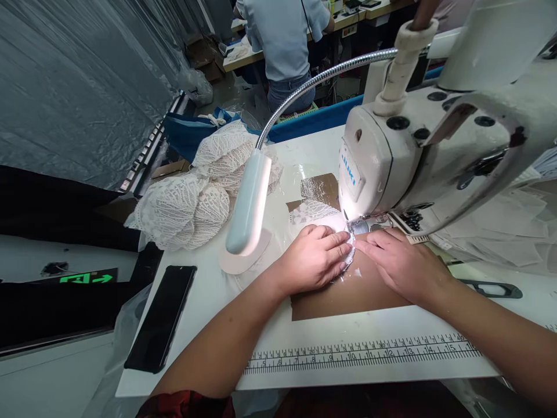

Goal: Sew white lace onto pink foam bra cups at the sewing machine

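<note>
A person sat at a white sewing machine [418, 151] whose head filled the upper right of the frame. Both bare hands lay flat on the table near the middle of the picture, just below the needle area. The left hand [315, 258] pressed palm down on a small white lace piece [314, 213], fingers spread and not curled around anything, so it pinned the fabric rather than grasping it. The right hand [398, 261] rested flat to the right, its fingertips touching the edge of the same piece right beside the presser foot [357, 225]; it too was open and held nothing. The lace piece lay mostly under and above the left hand, running up and left away from the needle, so its free end sat on the left hand's side while its near edge met the foot between the two hands. Beneath it was a brown sheet [352, 293] on the white table [261, 325], with a printed ruler [361, 351] along the lower edge. A gooseneck lamp [248, 203] hung at centre left, a heap of lace pieces [191, 197] lay behind it, and a black phone [163, 316] sat at lower left. Another person [285, 40] sat with back turned at top centre.
</note>
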Motion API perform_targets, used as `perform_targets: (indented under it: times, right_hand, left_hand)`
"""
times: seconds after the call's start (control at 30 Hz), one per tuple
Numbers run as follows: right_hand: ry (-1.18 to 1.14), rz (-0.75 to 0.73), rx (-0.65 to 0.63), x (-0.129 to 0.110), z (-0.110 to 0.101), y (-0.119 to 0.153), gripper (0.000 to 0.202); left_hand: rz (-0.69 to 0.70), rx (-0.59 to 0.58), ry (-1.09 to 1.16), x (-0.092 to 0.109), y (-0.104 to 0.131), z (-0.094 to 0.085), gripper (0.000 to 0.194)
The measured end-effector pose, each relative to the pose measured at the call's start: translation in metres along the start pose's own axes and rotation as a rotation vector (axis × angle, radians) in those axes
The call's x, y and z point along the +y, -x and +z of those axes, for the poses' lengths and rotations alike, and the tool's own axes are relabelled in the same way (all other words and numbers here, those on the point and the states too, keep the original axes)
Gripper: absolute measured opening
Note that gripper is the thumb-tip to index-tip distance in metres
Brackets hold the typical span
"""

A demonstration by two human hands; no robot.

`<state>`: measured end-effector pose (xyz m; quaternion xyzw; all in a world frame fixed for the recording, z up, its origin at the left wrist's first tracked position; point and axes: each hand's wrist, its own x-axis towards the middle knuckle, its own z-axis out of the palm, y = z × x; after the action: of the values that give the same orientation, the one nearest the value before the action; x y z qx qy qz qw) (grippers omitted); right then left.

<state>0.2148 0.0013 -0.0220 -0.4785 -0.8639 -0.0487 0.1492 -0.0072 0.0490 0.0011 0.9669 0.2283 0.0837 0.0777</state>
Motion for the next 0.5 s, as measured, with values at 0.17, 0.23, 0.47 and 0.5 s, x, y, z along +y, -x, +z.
perform_targets:
  times: [0.17, 0.23, 0.47, 0.5]
  right_hand:
    - [0.016, 0.090, -0.050, 0.0004, -0.0003, -0.0040, 0.040]
    - [0.019, 0.093, -0.049, 0.0011, -0.0009, -0.0042, 0.041]
    - [-0.078, -0.041, -0.087, 0.0052, -0.0038, 0.0037, 0.041]
    - [-0.101, -0.061, -0.102, 0.0059, -0.0037, 0.0048, 0.041]
  left_hand:
    - [-0.019, 0.036, -0.005, -0.0010, 0.0000, 0.0024, 0.038]
    - [-0.013, 0.040, -0.003, -0.0022, 0.0004, 0.0025, 0.038]
    - [0.000, 0.070, 0.073, -0.0066, 0.0018, -0.0004, 0.032]
    - [0.007, 0.078, 0.085, -0.0069, 0.0018, -0.0005, 0.031]
